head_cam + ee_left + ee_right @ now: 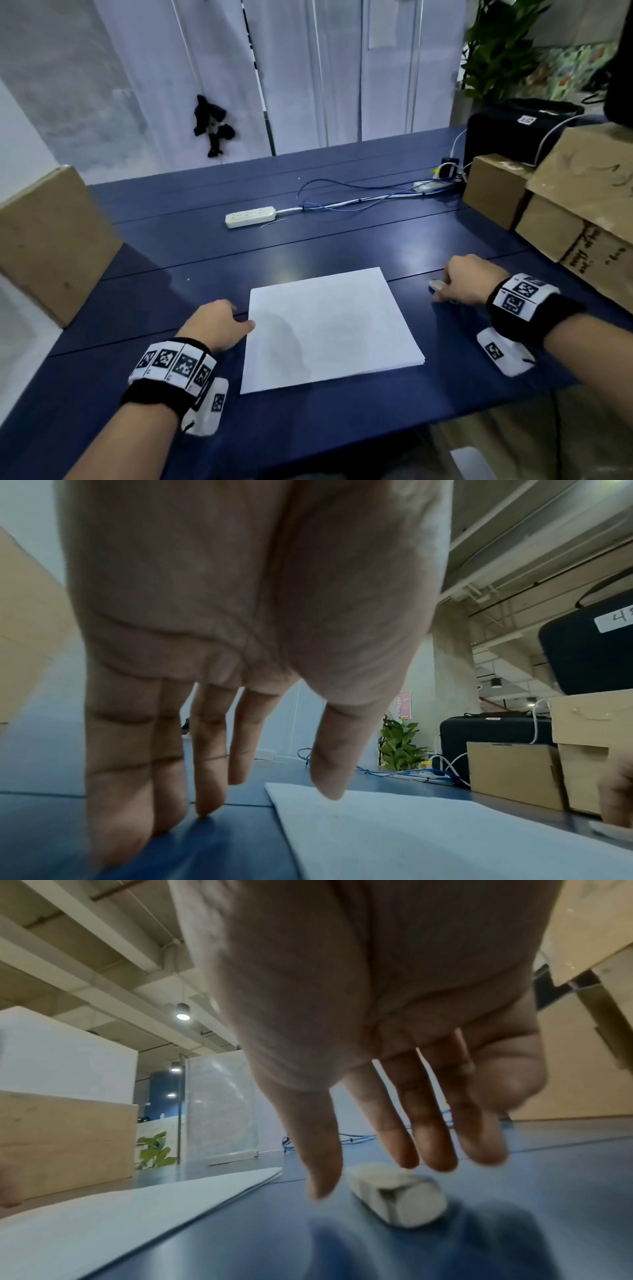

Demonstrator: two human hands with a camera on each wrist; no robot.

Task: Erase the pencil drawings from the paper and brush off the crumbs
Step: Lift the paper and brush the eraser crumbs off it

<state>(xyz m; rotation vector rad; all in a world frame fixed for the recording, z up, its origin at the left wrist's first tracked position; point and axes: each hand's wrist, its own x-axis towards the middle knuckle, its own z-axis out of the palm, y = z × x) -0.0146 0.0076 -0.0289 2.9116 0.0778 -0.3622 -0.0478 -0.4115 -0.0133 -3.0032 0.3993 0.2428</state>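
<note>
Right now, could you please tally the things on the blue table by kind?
Paper stack: 1
Eraser: 1
Power strip: 1
Cardboard boxes: 3
Black case: 1
Total: 7

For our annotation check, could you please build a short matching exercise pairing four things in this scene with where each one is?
Things:
1. eraser
2. left hand
3. power strip
4. cardboard boxes

Places:
A. at the paper's left edge
B. far side of the table, behind the paper
C. stacked at the table's right edge
D. on the table right of the paper, under the right hand

Pairs: 1-D, 2-A, 3-B, 4-C
</note>
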